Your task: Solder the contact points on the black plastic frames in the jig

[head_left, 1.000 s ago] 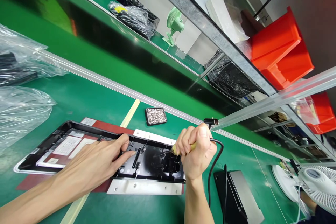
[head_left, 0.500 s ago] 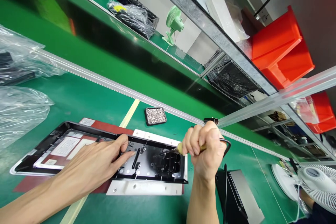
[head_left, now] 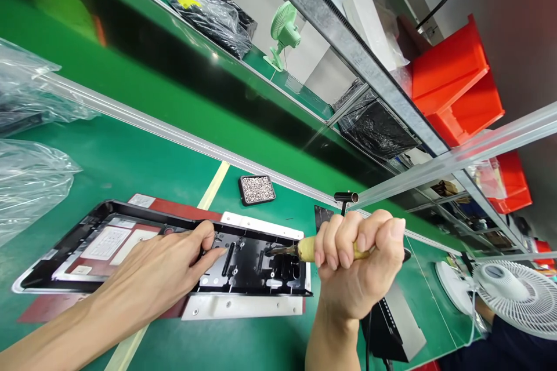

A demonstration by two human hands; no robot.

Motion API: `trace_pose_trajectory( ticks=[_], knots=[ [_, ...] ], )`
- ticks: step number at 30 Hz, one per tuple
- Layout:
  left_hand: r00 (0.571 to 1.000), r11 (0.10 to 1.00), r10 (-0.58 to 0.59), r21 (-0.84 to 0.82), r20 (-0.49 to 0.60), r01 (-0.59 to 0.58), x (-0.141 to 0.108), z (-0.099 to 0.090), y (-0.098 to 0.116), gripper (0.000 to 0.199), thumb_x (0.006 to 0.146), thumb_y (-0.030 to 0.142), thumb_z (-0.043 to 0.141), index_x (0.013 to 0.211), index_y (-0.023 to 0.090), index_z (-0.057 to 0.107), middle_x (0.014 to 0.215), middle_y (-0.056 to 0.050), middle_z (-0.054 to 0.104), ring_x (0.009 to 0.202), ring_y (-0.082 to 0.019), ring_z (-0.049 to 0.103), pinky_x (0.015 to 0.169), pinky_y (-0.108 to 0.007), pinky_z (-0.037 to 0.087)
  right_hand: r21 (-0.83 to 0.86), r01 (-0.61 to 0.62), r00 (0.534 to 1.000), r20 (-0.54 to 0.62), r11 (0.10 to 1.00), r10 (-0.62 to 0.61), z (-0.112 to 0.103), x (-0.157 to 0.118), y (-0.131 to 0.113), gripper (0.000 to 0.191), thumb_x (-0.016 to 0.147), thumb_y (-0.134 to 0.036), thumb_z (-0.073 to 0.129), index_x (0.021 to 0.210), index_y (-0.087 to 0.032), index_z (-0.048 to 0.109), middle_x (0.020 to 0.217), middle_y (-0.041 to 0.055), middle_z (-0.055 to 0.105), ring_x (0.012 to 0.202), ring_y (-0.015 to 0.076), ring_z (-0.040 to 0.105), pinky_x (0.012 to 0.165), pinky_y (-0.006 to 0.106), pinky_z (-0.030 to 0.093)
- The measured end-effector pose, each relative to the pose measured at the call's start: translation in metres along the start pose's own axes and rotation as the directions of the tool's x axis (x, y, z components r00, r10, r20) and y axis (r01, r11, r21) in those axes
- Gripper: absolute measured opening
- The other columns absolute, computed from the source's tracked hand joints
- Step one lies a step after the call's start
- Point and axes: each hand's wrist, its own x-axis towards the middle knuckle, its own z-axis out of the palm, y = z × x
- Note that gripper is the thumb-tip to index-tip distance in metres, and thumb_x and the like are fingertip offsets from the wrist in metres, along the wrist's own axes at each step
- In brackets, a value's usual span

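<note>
A long black plastic housing (head_left: pixel 256 290) lies on the bench, with ribs, posts and slots inside its right half. Across its middle rests my left hand (head_left: pixel 180 252), thumb and bent forefinger gripping it, the other fingers hidden. My right hand (head_left: pixel 359 249) is closed around the yellow handle of a soldering iron (head_left: pixel 307 249). Its dark metal tip points left into the right half of the housing; whether it touches a post cannot be made out. White strips (head_left: pixel 241 307) flank the housing, and a reddish-brown board (head_left: pixel 174 208) shows beneath it.
A small black tray (head_left: pixel 257 189) of tiny metal pieces stands behind the housing. Right of it are a black tube holder (head_left: pixel 347 197), a black-and-silver box (head_left: pixel 394 324) and a white fan (head_left: pixel 507 295). Clear plastic bags (head_left: pixel 35 185) lie left. Red bins (head_left: pixel 452 81) hang upper right.
The soldering iron has swung to a flatter angle, its tip shifting slightly left in the housing, as my right hand turned and moved right. My left hand stays in place; the view shifted slightly.
</note>
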Motion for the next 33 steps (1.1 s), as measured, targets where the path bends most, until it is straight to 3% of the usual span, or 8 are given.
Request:
trace_pose_trajectory(
  ticks=[10, 17, 30, 33],
  knots=[
    [1.000, 0.999, 0.021, 0.028, 0.009, -0.021, 0.002, -0.005, 0.004, 0.029, 0.105, 0.053, 0.035, 0.094, 0.027, 0.042, 0.073, -0.001, 0.070, 0.070, -0.029, 0.069, 0.061, -0.032, 0.023, 0.080, -0.125, 0.990, 0.081, 0.989, 0.119, 0.024, -0.020, 0.011, 0.046, 0.109, -0.040, 0.040, 0.067, -0.022, 0.042, 0.047, -0.0081, 0.031, 0.037, 0.0074, 0.028, 0.034, 0.017, 0.036],
    [0.997, 0.998, -0.015, 0.057, 0.075, 0.010, 0.001, -0.017, 0.013, 0.028, 0.107, 0.050, 0.036, 0.094, 0.026, 0.043, 0.072, -0.001, 0.070, 0.074, -0.031, 0.070, 0.063, -0.032, 0.023, 0.061, -0.146, 0.982, 0.126, 0.987, 0.137, 0.030, -0.024, 0.016, 0.044, 0.108, -0.036, 0.042, 0.067, -0.022, 0.042, 0.047, -0.0078, 0.032, 0.037, 0.0069, 0.029, 0.035, 0.017, 0.037],
    [0.998, 0.998, -0.007, 0.060, 0.060, 0.004, 0.000, -0.015, 0.012, 0.026, 0.106, 0.048, 0.039, 0.097, 0.025, 0.047, 0.075, -0.001, 0.071, 0.078, -0.031, 0.072, 0.064, -0.033, 0.025, 0.038, -0.185, 0.967, 0.184, 0.982, 0.175, 0.031, -0.030, 0.025, 0.040, 0.107, -0.030, 0.043, 0.068, -0.022, 0.043, 0.049, -0.0071, 0.034, 0.040, 0.0075, 0.031, 0.039, 0.018, 0.035],
    [0.998, 1.000, -0.003, 0.031, 0.062, 0.001, 0.001, -0.014, 0.012, 0.026, 0.106, 0.048, 0.039, 0.097, 0.025, 0.047, 0.079, -0.001, 0.073, 0.079, -0.031, 0.073, 0.064, -0.033, 0.026, 0.047, -0.195, 0.964, 0.194, 0.980, 0.183, 0.033, -0.030, 0.026, 0.044, 0.106, -0.037, 0.046, 0.066, -0.021, 0.044, 0.049, -0.0070, 0.034, 0.040, 0.0074, 0.031, 0.038, 0.018, 0.034]
  ],
)
